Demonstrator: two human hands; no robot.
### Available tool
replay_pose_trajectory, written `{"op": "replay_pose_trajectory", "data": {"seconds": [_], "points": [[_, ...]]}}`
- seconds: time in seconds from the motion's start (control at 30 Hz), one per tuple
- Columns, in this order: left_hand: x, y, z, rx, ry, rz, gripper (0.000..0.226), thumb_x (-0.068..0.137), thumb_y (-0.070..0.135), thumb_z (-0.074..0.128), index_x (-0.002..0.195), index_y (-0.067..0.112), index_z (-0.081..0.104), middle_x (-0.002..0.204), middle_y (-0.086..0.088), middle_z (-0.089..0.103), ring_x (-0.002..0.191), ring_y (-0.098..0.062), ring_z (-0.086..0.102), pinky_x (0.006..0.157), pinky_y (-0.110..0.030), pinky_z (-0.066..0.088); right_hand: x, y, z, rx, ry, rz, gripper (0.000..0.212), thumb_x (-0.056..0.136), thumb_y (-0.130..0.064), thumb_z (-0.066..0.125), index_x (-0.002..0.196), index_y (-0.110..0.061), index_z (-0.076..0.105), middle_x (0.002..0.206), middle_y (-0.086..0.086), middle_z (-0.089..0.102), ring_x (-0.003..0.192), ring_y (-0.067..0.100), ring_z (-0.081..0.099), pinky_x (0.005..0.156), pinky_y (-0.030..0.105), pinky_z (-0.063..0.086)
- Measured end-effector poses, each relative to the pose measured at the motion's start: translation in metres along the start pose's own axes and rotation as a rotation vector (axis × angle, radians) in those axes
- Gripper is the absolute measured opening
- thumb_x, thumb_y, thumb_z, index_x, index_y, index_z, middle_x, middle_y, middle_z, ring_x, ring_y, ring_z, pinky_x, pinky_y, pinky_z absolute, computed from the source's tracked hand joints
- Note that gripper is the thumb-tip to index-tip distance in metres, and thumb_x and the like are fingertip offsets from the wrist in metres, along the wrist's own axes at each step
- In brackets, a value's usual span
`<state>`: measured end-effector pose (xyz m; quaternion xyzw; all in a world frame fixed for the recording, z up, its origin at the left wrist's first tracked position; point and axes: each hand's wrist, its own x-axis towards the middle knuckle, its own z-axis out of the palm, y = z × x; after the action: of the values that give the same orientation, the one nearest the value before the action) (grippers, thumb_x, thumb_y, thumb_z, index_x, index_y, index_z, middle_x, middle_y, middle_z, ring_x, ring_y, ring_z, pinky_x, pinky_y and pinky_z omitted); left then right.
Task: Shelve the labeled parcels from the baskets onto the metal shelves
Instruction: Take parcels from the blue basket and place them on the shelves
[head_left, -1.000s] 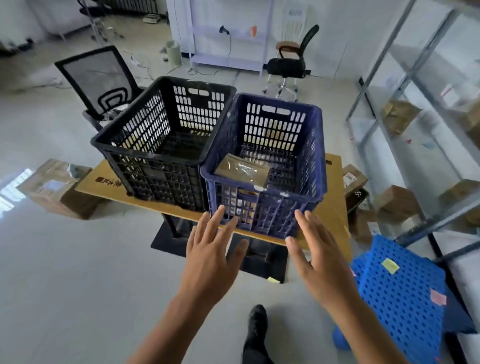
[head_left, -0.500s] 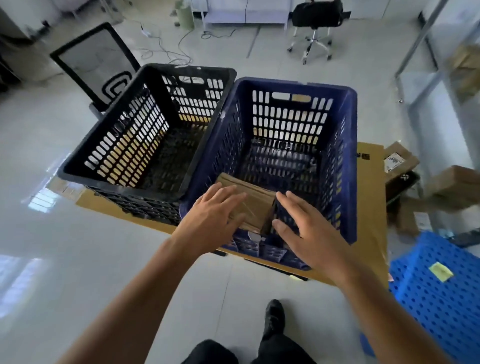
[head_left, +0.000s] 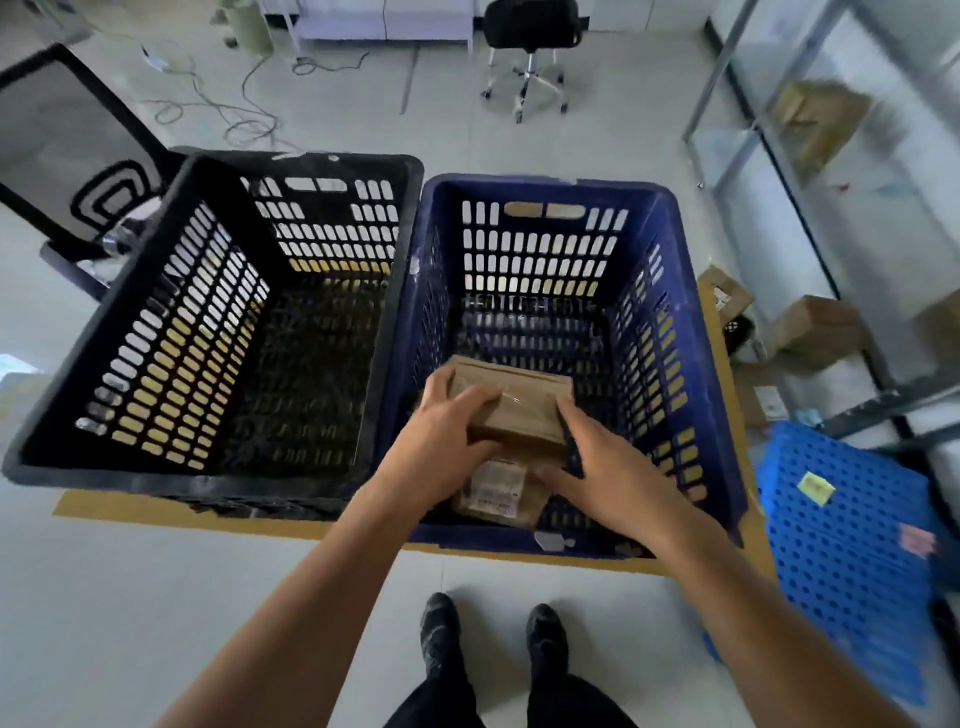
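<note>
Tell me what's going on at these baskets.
A person stands over two baskets, both hands inside the blue basket. The left hand and right hand grip a brown parcel from either side. A labeled parcel lies below it by the near wall. The shelves stand to the right.

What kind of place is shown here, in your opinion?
Probably a small parcel storeroom or warehouse: metal shelves holding cardboard boxes, and a blue basket with a brown parcel inside, beside a black basket.
</note>
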<state>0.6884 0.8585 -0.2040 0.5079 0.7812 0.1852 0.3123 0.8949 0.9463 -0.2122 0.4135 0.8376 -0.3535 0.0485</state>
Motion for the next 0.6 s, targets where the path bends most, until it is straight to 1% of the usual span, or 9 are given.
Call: {"op": "replay_pose_trajectory", "data": {"seconds": [0.1,0.17,0.2,0.27,0.33,0.4,0.47,0.53,0.6], "points": [[0.005,-0.001,-0.001,-0.128,0.127,-0.006,0.075,0.080,0.036,0.086,0.144,0.026,0.049,0.159,-0.003,0.034,0.138,-0.022,0.045,0.108,-0.031,0.041,-0.003,-0.009,-0.001,0.079,0.200,0.038,0.084,0.099,-0.042,0.067,0.166,-0.030,0.018,0.148,-0.001,0.059,0.114,0.013,0.065,0.091,0.024,0.052],[0.005,-0.001,-0.004,-0.247,0.205,0.079,0.080,0.078,0.035,0.088,0.146,0.026,0.047,0.149,0.004,0.048,0.126,-0.008,0.051,0.103,-0.023,0.044,-0.010,-0.016,-0.007,0.124,0.351,0.040,0.078,0.099,-0.038,0.069,0.164,-0.029,0.027,0.147,-0.005,0.059,0.100,0.006,0.066,0.080,0.012,0.045],[0.004,0.001,-0.006,-0.311,0.236,0.125,0.084,0.078,0.033,0.089,0.149,0.027,0.044,0.147,0.006,0.050,0.124,-0.003,0.050,0.104,-0.024,0.046,-0.014,-0.022,-0.009,0.146,0.420,0.036,0.076,0.098,-0.038,0.069,0.163,-0.029,0.030,0.148,-0.008,0.057,0.102,0.001,0.064,0.083,0.010,0.043],[0.002,0.009,-0.016,-0.404,0.257,0.222,0.092,0.079,0.032,0.088,0.154,0.030,0.035,0.149,0.009,0.048,0.129,-0.003,0.049,0.110,-0.031,0.047,-0.023,-0.035,-0.013,0.205,0.582,0.018,0.072,0.096,-0.041,0.070,0.160,-0.025,0.039,0.150,-0.012,0.053,0.124,-0.006,0.052,0.102,0.015,0.043],[0.003,0.017,-0.026,-0.494,0.215,0.333,0.098,0.083,0.027,0.085,0.159,0.030,0.024,0.153,0.011,0.043,0.137,-0.006,0.045,0.115,-0.033,0.044,-0.034,-0.043,-0.018,0.275,0.745,0.015,0.070,0.093,-0.048,0.069,0.154,-0.021,0.048,0.146,-0.012,0.055,0.132,-0.004,0.049,0.111,0.023,0.045],[0.003,0.023,-0.035,-0.639,0.123,0.467,0.102,0.087,0.010,0.080,0.162,0.024,0.012,0.161,0.006,0.036,0.147,-0.010,0.038,0.119,-0.039,0.040,-0.047,-0.048,-0.024,0.352,0.847,0.016,0.068,0.092,-0.052,0.070,0.150,-0.021,0.053,0.141,-0.009,0.061,0.130,0.003,0.058,0.108,0.034,0.053],[0.002,0.028,-0.042,-0.737,0.056,0.574,0.101,0.088,-0.004,0.075,0.161,0.014,0.008,0.161,0.005,0.035,0.149,-0.014,0.036,0.118,-0.044,0.040,-0.062,-0.056,-0.032,0.423,0.917,0.011,0.062,0.093,-0.048,0.071,0.147,-0.022,0.057,0.132,-0.013,0.065,0.122,0.001,0.063,0.102,0.033,0.057],[-0.005,0.034,-0.051,-0.775,0.027,0.546,0.092,0.087,0.000,0.078,0.158,0.009,0.020,0.150,0.020,0.047,0.140,-0.006,0.048,0.113,-0.035,0.046,-0.079,-0.068,-0.044,0.478,1.007,-0.013,0.053,0.095,-0.040,0.071,0.143,-0.022,0.059,0.123,-0.018,0.066,0.112,-0.006,0.065,0.095,0.020,0.056],[-0.017,0.041,-0.060,-0.787,0.053,0.514,0.081,0.085,0.024,0.084,0.151,0.013,0.039,0.141,0.013,0.059,0.128,-0.008,0.060,0.106,-0.039,0.053,-0.099,-0.081,-0.059,0.498,1.112,-0.067,0.045,0.097,-0.032,0.072,0.139,-0.024,0.057,0.116,-0.017,0.068,0.105,-0.008,0.066,0.087,0.012,0.052]]}}
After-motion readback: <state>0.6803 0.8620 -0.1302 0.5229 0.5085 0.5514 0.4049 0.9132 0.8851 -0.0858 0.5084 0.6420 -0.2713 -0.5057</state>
